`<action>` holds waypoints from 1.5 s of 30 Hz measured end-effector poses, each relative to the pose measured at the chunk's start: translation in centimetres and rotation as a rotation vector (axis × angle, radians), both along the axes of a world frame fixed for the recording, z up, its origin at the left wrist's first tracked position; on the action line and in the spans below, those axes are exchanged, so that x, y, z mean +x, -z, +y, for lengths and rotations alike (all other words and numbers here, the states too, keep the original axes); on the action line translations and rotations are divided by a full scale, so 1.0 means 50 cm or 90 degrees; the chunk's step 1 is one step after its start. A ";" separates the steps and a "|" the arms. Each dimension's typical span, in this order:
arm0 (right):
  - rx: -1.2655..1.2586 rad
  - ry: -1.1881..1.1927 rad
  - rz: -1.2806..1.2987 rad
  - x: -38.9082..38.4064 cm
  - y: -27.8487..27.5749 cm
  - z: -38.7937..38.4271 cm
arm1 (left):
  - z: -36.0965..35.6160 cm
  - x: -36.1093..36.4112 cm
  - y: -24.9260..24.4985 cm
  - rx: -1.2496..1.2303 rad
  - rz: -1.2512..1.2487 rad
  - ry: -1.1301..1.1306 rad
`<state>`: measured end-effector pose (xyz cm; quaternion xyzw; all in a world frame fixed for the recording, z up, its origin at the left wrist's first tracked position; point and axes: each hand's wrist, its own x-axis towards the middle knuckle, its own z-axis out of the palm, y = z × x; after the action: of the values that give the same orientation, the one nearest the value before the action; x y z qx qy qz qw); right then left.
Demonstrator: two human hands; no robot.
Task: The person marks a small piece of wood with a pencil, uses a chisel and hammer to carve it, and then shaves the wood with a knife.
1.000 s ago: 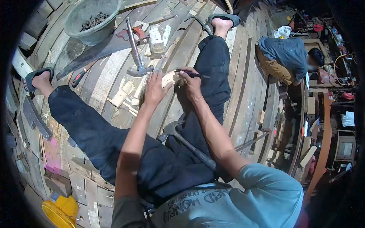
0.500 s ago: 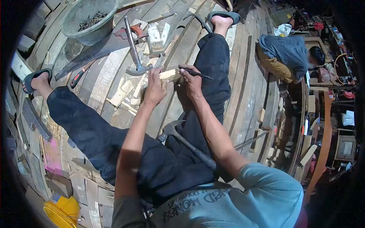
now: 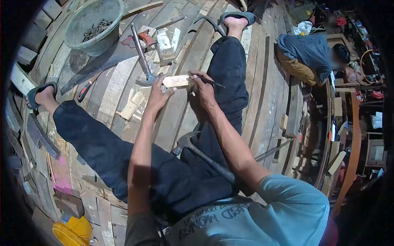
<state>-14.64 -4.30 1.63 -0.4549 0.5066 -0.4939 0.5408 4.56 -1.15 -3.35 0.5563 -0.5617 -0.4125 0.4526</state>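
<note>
A small pale wood block (image 3: 176, 81) is held above the plank floor (image 3: 166, 123), between the two hands and forward of the spread knees. Its left end is gripped by the left hand (image 3: 157, 96), with the fingers curled and the thumb along the near edge. The right hand (image 3: 205, 94) is closed around a dark pen-like tool (image 3: 213, 83), which is slanted across the fingers; the fingertips are placed at the block's right end, though whether contact is made cannot be told. Just beside the left hand, a claw hammer (image 3: 140, 51) is laid on the floor, its head nearest the fingers. A second hammer (image 3: 207, 158) is rested on the dark trousers (image 3: 172, 176). Farther forward are seen a handsaw (image 3: 98, 63) with a red handle (image 3: 141, 39), wood offcuts (image 3: 165, 43), and a grey tub (image 3: 96, 48) in which nails (image 3: 97, 30) are contained. A red-and-black-handled tool (image 3: 85, 91) is positioned near the left foot (image 3: 42, 96). At the right, another person (image 3: 305, 55) is seen bent forward, well apart from both hands.
</note>
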 end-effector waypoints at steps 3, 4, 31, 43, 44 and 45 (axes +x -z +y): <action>-0.015 -0.027 0.001 0.000 -0.005 0.004 | -0.005 0.007 0.045 0.030 0.008 0.002; 0.018 -0.025 0.008 -0.004 0.000 0.002 | -0.009 0.006 0.053 0.043 0.008 0.006; -0.024 -0.039 0.130 0.001 0.027 -0.007 | 0.107 0.405 0.085 0.160 0.136 -0.486; -0.087 -0.044 0.195 0.001 0.055 -0.016 | 0.127 0.416 0.153 0.276 -0.257 -0.522; -0.102 -0.041 0.189 0.000 0.060 -0.015 | 0.128 0.414 0.157 0.269 -0.212 -0.524; -0.065 -0.038 0.213 -0.002 0.059 -0.015 | 0.128 0.417 0.172 0.277 -0.199 -0.517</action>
<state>-14.74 -5.03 -1.34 -0.5723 0.5505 -0.4200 0.4393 25.43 5.26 -11.94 0.8675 -0.2613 -0.2216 0.3607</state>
